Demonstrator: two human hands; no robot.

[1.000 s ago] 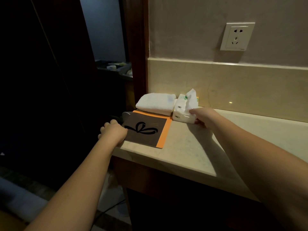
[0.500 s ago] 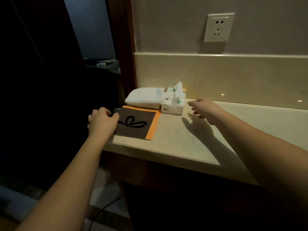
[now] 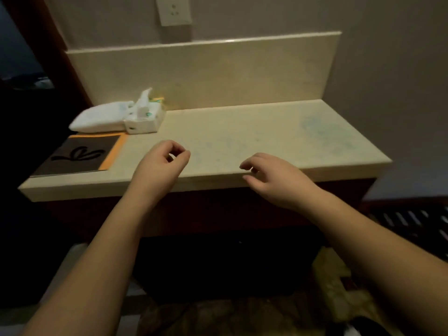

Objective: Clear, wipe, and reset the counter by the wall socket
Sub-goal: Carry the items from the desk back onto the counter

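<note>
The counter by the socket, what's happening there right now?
A person stands at the counter with both hands empty. The left hand and right hand hover over its front edge, fingers loosely curled, touching nothing. At the counter's left end, a folded white towel and a tissue pack sit side by side near the back, with a dark folder on an orange sheet in front of them. The wall socket is above. No wiping cloth is in hand.

Smooth stone counter [image 3: 242, 132], cloth towel [image 3: 99, 117]

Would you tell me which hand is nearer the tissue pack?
Left. The left hand hovers just in front of the tissue pack; the right hand is farther right, at the counter's edge.
</note>
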